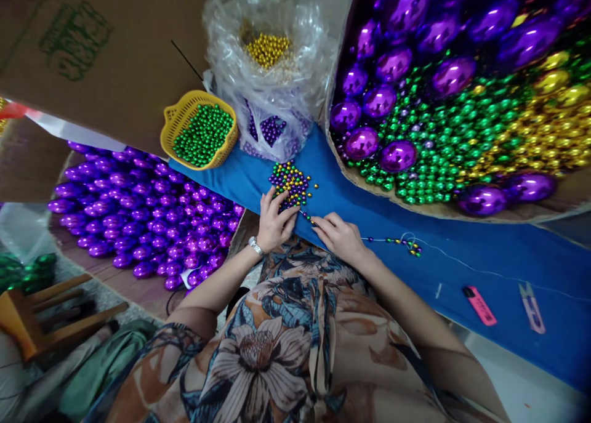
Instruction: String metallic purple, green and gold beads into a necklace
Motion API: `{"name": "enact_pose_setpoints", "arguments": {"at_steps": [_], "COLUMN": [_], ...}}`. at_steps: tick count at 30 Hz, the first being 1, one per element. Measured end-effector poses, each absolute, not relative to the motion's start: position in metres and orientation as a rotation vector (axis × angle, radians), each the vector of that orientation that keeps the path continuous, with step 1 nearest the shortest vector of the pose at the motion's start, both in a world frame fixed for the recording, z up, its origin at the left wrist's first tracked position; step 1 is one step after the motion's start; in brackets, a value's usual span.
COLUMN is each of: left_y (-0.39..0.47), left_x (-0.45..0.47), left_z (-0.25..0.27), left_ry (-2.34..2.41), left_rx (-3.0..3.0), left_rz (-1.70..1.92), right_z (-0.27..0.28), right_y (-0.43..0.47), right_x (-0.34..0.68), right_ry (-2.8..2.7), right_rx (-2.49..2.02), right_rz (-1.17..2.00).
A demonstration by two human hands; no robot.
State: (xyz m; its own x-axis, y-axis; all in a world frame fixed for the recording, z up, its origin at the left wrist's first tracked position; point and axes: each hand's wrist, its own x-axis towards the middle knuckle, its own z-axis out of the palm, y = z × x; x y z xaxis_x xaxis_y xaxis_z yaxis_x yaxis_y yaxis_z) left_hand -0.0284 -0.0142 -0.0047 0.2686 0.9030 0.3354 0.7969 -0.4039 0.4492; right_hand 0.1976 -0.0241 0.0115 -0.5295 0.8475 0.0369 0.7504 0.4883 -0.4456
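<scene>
A small pile of green, gold and purple beads (295,181) lies on the blue cloth in front of me. My left hand (275,221), with a watch at its wrist, rests at the pile's near edge, fingers apart and touching beads. My right hand (340,237) is closed in a pinch on a beaded string; a few beads (306,217) and a thin pale tip stick out toward my left fingers. Whether that tip is a needle I cannot tell. Behind my right hand the string (378,239) runs right to a cluster of strung beads (413,248).
A yellow basket (167,141) holds green beads. Beside it stand clear plastic bags (221,16) of gold and purple beads. Cartons of purple ornaments (133,213) and mixed bead strings (443,121) flank the blue cloth (462,244). A pink box-like item (480,306) and thread snips (532,309) lie right.
</scene>
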Motion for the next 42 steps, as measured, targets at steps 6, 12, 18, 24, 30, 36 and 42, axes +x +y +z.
{"name": "enact_pose_setpoints", "arguments": {"at_steps": [6, 12, 18, 24, 30, 36, 42], "left_y": [-0.015, -0.016, -0.016, -0.016, -0.017, -0.014, -0.007], "left_x": [-0.027, -0.027, -0.025, -0.025, -0.024, -0.019, -0.016], "left_z": [-0.003, -0.003, -0.001, -0.001, 0.0, 0.002, -0.003], "left_ry": [1.582, 1.585, 1.589, 1.616, 1.566, 1.58, 1.664], "left_rx": [2.295, 2.307, 2.289, 2.26, 2.286, 2.315, 2.306], "left_rz": [0.826, 0.829, 0.832, 0.765, 0.759, 0.809, 0.731], "right_z": [0.013, 0.014, 0.017, 0.015, 0.009, 0.007, 0.005], "right_y": [-0.023, -0.024, -0.024, -0.024, -0.023, -0.022, -0.021], "right_x": [0.197, 0.198, 0.196, 0.195, 0.19, 0.2, 0.206], "right_ry": [-2.507, -2.529, -2.552, -2.585, -2.57, -2.478, -2.46], "right_rx": [-1.384, -1.408, -1.392, -1.447, -1.462, -1.46, -1.504], "right_rz": [0.524, 0.505, 0.481, 0.466, 0.439, 0.448, 0.46]}}
